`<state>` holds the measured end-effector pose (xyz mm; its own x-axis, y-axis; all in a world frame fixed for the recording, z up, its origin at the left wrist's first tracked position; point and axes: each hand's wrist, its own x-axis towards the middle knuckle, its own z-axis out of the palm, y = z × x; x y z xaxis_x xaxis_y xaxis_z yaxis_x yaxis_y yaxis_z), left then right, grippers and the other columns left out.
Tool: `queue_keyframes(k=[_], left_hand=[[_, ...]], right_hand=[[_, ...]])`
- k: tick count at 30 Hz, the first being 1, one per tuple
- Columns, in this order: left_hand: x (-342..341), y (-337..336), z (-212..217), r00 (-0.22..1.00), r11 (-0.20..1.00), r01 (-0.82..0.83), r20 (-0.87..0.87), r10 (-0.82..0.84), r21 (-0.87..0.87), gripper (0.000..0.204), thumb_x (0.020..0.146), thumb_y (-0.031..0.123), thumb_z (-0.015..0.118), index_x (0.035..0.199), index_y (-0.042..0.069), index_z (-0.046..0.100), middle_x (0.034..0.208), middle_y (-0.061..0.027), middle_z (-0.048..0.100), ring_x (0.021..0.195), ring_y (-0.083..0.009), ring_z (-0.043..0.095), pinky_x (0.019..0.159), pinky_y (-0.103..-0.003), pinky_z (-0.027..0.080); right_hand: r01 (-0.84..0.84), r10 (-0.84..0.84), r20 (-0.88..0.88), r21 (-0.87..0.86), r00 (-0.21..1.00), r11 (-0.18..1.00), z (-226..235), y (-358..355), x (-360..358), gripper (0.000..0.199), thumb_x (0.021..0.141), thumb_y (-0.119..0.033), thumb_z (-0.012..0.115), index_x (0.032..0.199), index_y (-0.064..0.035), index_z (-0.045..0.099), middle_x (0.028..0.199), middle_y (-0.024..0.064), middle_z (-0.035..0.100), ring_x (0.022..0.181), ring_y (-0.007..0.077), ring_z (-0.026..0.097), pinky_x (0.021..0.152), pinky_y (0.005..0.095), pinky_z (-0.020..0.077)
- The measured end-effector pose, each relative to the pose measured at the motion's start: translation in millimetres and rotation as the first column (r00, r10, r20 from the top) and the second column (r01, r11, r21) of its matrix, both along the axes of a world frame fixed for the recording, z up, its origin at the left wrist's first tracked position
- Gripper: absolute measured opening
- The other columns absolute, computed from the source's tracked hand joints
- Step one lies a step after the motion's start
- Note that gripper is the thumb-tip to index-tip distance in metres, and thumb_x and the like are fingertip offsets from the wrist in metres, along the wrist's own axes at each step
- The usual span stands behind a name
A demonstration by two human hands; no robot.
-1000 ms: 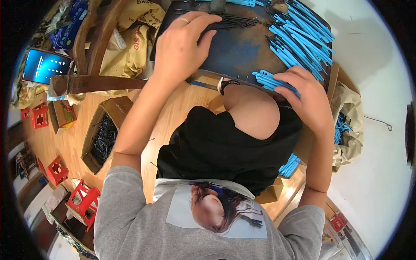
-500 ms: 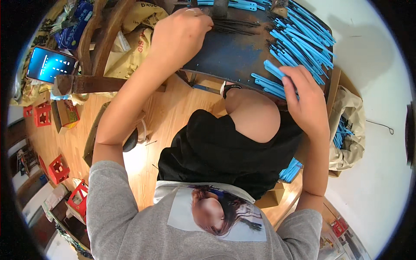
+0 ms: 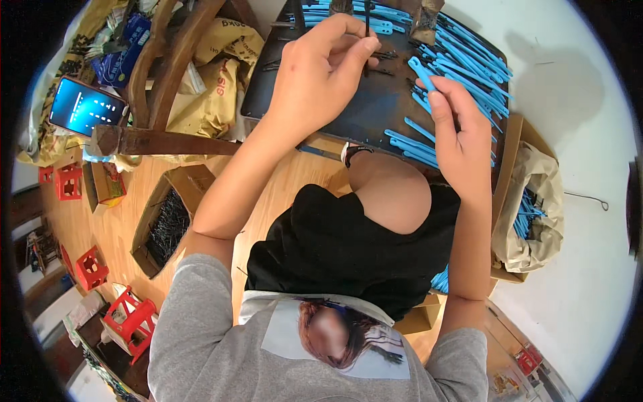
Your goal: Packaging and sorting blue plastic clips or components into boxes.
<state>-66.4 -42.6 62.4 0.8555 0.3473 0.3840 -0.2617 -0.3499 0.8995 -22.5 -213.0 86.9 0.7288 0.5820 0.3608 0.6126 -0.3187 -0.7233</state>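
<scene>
My left hand is over the far part of the dark worktable, thumb and forefinger pinched on a thin black rod that stands upright. In my right hand is a flat blue plastic strip, gripped between thumb and fingers; its rounded end with a small hole points up and left. Beyond that hand lies a heap of similar blue strips along the table's right side. A few more blue strips rest at the near edge. Small black rods lie beside my left fingers.
The dark tabletop carries upright posts at its far edge. A wooden frame and yellow sacks stand at left, near a lit phone. Boxes hold black pins on the floor and blue strips at right.
My left hand has moved right and nearer the upright black rod, pinching it. My right hand has lifted up and away from the near strips, carrying a blue strip.
</scene>
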Motion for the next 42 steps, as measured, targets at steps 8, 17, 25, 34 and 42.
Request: queue_keyframes(k=[8, 17, 25, 34, 42], left_hand=[[15, -10, -17, 0.999, 0.999, 0.026, 0.032, -0.027, 0.038, 0.01, 0.08, 0.002, 0.053, 0.09, -0.002, 0.053, 0.078, -0.007, 0.064, 0.073, -0.0079, 0.06, 0.06, -0.019, 0.047], [21, -12, -16, 0.997, 0.995, 0.067, 0.02, -0.069, 0.07, 0.012, 0.08, 0.001, 0.054, 0.091, 0.0, 0.053, 0.076, -0.0068, 0.064, 0.071, -0.0077, 0.06, 0.056, -0.018, 0.046], [26, -9, -24, 0.992, 0.99, 0.075, 0.093, -0.086, 0.118, 0.011, 0.081, 0.002, 0.053, 0.092, 0.0, 0.053, 0.076, -0.0066, 0.063, 0.072, -0.008, 0.06, 0.053, -0.018, 0.045], [15, -14, -16, 0.988, 0.994, 0.109, 0.107, -0.109, 0.007, 0.008, 0.079, 0.006, 0.057, 0.084, 0.0, 0.057, 0.073, -0.0061, 0.062, 0.068, -0.0072, 0.059, 0.052, -0.018, 0.044], [-9, -8, -13, 0.984, 0.906, 0.027, 0.15, -0.099, 0.422, 0.01, 0.073, 0.009, 0.063, 0.08, 0.001, 0.061, 0.072, -0.0095, 0.061, 0.062, -0.0163, 0.061, 0.052, -0.024, 0.046]], right_hand=[[0.017, -0.022, 0.054, 0.095, 0.998, 0.995, -8, 6, 12, 0.015, 0.085, -0.012, 0.048, 0.094, -0.0019, 0.054, 0.064, 0.0097, 0.053, 0.053, 0.0163, 0.046, 0.05, 0.0256, 0.0384], [0.035, -0.05, 0.111, 0.128, 0.993, 0.991, -15, 13, 28, 0.021, 0.085, -0.014, 0.05, 0.101, -0.0022, 0.057, 0.06, -0.0038, 0.044, 0.052, 0.0025, 0.032, 0.046, 0.0174, 0.0278], [-0.009, 0.002, 0.114, 0.061, 0.993, 0.998, -4, 10, 34, 0.023, 0.084, -0.013, 0.052, 0.104, -0.0036, 0.058, 0.055, -0.0051, 0.041, 0.049, 0.0015, 0.029, 0.043, 0.0175, 0.025], [0.061, -0.066, 0.022, 0.183, 0.998, 0.981, -13, 17, 18, 0.021, 0.081, -0.017, 0.056, 0.095, -0.0019, 0.06, 0.068, 0.0088, 0.057, 0.057, 0.013, 0.049, 0.054, 0.0236, 0.0402], [0.011, -0.052, 0.247, 0.163, 0.968, 0.987, -1, 1, 3, 0.016, 0.082, -0.014, 0.052, 0.084, 0.0011, 0.055, 0.066, 0.0085, 0.049, 0.053, 0.0177, 0.044, 0.05, 0.0259, 0.0378]])
